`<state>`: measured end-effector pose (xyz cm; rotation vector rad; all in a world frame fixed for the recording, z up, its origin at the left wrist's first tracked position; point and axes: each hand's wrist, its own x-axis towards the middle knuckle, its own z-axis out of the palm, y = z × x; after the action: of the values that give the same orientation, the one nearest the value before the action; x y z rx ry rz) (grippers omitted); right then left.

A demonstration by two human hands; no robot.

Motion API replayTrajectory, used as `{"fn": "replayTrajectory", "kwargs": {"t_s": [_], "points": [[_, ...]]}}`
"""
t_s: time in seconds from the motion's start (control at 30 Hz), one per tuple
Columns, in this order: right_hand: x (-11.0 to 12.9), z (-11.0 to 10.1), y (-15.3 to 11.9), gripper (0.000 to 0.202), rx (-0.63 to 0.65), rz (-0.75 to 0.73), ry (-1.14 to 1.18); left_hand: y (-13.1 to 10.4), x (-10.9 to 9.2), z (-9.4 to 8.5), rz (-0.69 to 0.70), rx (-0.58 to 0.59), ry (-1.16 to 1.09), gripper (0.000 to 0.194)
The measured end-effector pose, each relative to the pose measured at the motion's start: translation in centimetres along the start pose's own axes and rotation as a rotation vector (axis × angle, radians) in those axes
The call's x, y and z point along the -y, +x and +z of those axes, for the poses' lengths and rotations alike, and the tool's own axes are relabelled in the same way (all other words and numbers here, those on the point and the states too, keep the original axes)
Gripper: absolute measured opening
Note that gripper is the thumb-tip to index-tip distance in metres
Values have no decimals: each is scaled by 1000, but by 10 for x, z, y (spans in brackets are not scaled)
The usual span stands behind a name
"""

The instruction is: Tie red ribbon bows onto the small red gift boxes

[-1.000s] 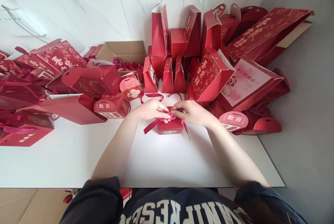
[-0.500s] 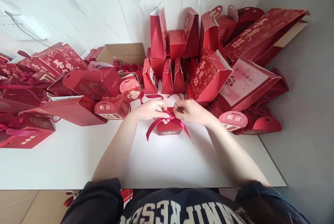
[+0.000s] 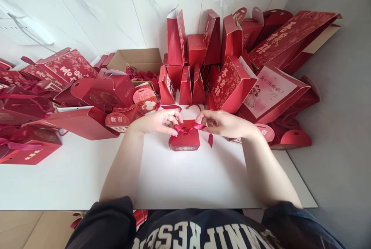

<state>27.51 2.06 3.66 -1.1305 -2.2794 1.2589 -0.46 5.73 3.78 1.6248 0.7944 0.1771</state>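
A small red box [image 3: 185, 141] with a pale printed emblem on its front sits on the white table [image 3: 191, 179]. Across its top runs a magenta ribbon [image 3: 189, 127], gathered near the middle of the lid. My left hand [image 3: 164, 122] pinches the ribbon at the box's upper left corner. On the other side my right hand [image 3: 216, 122] pinches a part of the ribbon just right of the lid. One ribbon tail hangs below my right hand, and another lies along the box's left side.
Red gift boxes and bags crowd the left [image 3: 31, 144] and the back right [image 3: 232, 84]. An open cardboard box [image 3: 142, 57] with red ribbon pieces stands at the back. A loose ribbon [image 3: 171, 107] lies behind the small box. A grey wall [image 3: 342, 133] borders the right.
My hands have moved apart, the left one to the left and the right one to the right. The ribbon between them is spread wider, and the small box has shifted slightly left.
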Motion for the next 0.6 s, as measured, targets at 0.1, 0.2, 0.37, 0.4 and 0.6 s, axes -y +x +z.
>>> {"fn": "replayTrajectory", "kwargs": {"t_s": [0.1,0.2,0.37,0.4,0.6], "points": [[3,-14,-12,16,123,90,-51,-12,-8,-7,-26,29,13,35],[2,-15,-13,12,186,219,-18,-16,-15,-4,-68,-7,79,34],[3,2,1,30,156,270,159,-15,-21,7,-248,-291,254,42],[3,6,5,34,141,239,152,-14,-20,9,-294,-292,304,45],[2,22,19,38,-33,145,3,-9,-21,11,-431,-161,326,52]]}}
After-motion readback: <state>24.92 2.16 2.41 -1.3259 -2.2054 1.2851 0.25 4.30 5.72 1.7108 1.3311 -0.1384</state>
